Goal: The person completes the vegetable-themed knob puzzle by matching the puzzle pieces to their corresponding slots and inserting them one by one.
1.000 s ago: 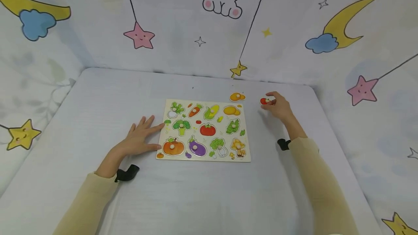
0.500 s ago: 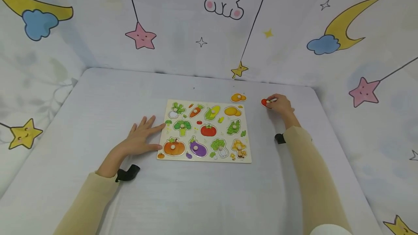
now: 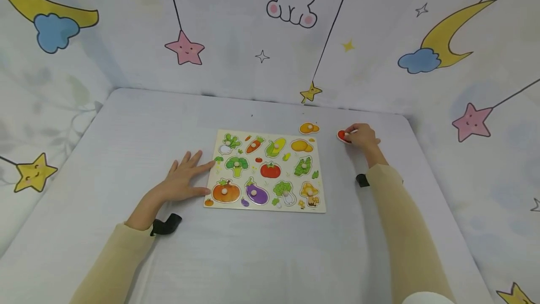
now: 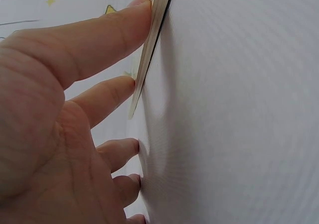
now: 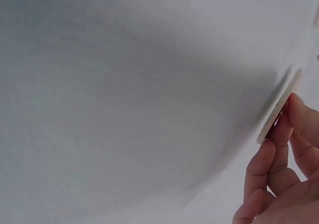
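A wooden vegetable puzzle board (image 3: 242,206) lies flat on the table. My left hand (image 3: 181,180) is spread at its left edge, with thumb and index finger touching the board's side (image 4: 153,35) and the other fingertips down on the cloth. Beyond the board's upper right corner, my right hand (image 3: 363,136) pinches a red tomato puzzle piece (image 3: 342,136), partly covered by the fingers. Seen edge-on in the right wrist view, that piece (image 5: 280,108) is tilted close over the cloth. A yellow-orange potato puzzle piece (image 3: 309,128) with a knob lies just behind the board.
Several knobbed pieces sit in the board, among them a pumpkin (image 3: 226,192), an eggplant (image 3: 256,192) and a corn (image 3: 275,147). The printed tomato (image 3: 270,170) and printed potatoes (image 3: 302,145) show no knob. A cartoon-patterned cloth wall (image 3: 236,74) stands behind the table.
My right hand has settled lower over the tomato piece, and the piece has turned and tilted in the fingers. My left hand keeps its place on the board's edge. The head view has shifted slightly.
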Demonstrator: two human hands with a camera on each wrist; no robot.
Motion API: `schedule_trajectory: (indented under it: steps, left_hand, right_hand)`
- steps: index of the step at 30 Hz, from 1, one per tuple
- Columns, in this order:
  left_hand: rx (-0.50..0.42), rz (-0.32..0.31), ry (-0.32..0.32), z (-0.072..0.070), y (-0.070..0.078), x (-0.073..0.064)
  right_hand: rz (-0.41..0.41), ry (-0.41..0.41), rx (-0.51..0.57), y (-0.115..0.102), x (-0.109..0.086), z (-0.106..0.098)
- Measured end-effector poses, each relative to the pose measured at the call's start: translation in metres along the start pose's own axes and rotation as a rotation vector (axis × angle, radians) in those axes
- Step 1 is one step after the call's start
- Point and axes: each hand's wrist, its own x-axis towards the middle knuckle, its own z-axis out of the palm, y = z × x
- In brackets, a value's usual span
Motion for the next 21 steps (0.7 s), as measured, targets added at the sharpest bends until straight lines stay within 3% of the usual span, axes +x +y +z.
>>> schedule_trajectory:
  steps: [4,8,15,21]
  left_hand:
    - [0.004,0.003,-0.003,0.0,0.001,0.0]
    - [0.002,0.0,-0.002,0.0,0.001,0.0]
    - [-0.001,-0.005,-0.005,0.001,0.001,0.0]
    - [-0.005,-0.006,-0.002,0.0,0.001,0.0]
  right_hand:
    - [-0.073,0.008,0.014,-0.013,-0.008,0.0]
    - [-0.15,0.01,0.02,-0.038,-0.024,0.009]
    - [-0.316,-0.058,-0.017,-0.083,-0.066,0.042]
    - [-0.412,-0.129,-0.101,-0.113,-0.099,0.074]
